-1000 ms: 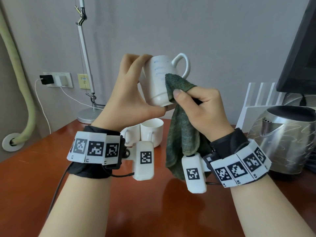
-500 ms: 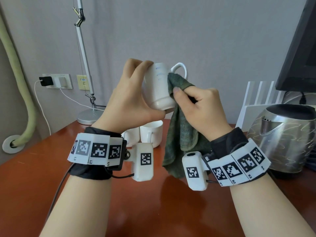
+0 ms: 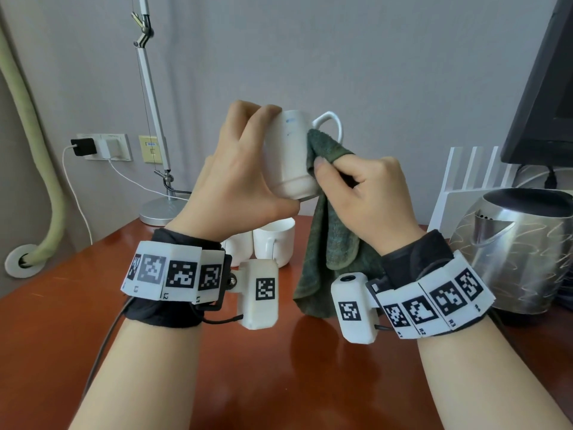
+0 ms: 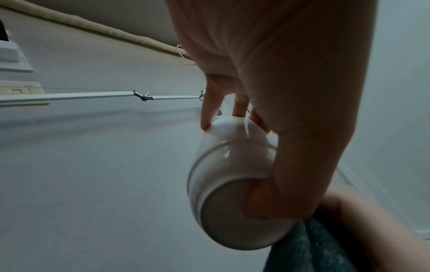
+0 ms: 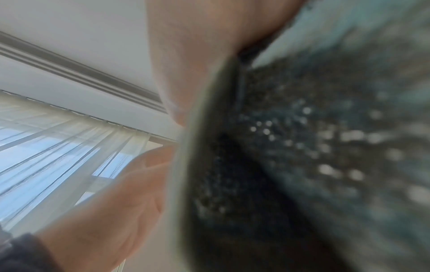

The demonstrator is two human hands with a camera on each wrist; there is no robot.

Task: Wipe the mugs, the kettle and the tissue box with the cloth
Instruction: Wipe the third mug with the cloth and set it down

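Fingers (image 3: 245, 119) gripping mug (image 3: 288, 156), cloth (image 3: 328, 237) pinched, 2 mugs (image 3: 273, 243) behind wrists.

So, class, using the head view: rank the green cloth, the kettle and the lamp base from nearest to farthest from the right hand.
1. Green cloth: gripped in the right hand.
2. Kettle: on the table, to its right.
3. Lamp base: far left, by the wall.

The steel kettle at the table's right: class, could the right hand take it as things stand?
Probably not yet: the right hand grips the green cloth against the raised white mug; the steel kettle stands unblocked nearby.
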